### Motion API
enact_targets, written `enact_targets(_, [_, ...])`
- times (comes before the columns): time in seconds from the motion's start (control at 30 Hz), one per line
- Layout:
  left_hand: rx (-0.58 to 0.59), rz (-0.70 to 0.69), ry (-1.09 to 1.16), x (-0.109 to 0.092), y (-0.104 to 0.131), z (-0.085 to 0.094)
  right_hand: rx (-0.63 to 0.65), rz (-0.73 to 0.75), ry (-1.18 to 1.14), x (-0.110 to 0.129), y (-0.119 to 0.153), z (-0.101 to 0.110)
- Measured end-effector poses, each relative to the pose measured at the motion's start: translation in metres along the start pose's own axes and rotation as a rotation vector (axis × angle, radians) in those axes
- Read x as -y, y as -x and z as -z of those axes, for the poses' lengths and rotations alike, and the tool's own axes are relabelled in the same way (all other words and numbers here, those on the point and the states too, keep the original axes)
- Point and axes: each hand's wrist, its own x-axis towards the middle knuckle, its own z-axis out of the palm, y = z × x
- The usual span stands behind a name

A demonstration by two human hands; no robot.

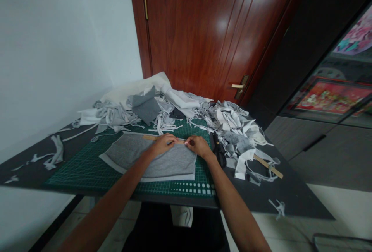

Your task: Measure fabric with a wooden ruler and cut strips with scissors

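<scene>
A grey piece of fabric (128, 151) with a white border lies flat on the green cutting mat (72, 170). Across its far edge runs a wooden ruler (149, 138). My left hand (164, 144) presses down on the ruler with its fingers bent over it. Close beside it, my right hand (198, 145) is closed in a pinch at the ruler's right end. Whatever sits between its fingertips is too small to make out. Black-handled scissors (220, 154) rest just right of my right hand.
Heaps of white and grey fabric scraps (229, 118) cover the back and right of the dark table (279, 201). A second wooden ruler (269, 167) lies among the scraps at right. More scraps (56, 151) are on the left. Behind the table stands a wooden door (192, 31).
</scene>
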Motion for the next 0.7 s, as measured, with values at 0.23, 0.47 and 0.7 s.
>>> enact_targets(0.23, [0.011, 0.004, -0.001, -0.005, -0.002, 0.002, 0.014, -0.007, 0.009, -0.011, 0.003, 0.007])
enact_targets(0.47, [0.034, 0.015, 0.0, -0.005, -0.002, 0.003, 0.032, -0.016, 0.001, -0.023, 0.005, 0.011])
enact_targets(0.7, [0.04, 0.024, 0.008, -0.006, -0.003, 0.003, 0.045, -0.018, -0.013, -0.032, 0.008, 0.019])
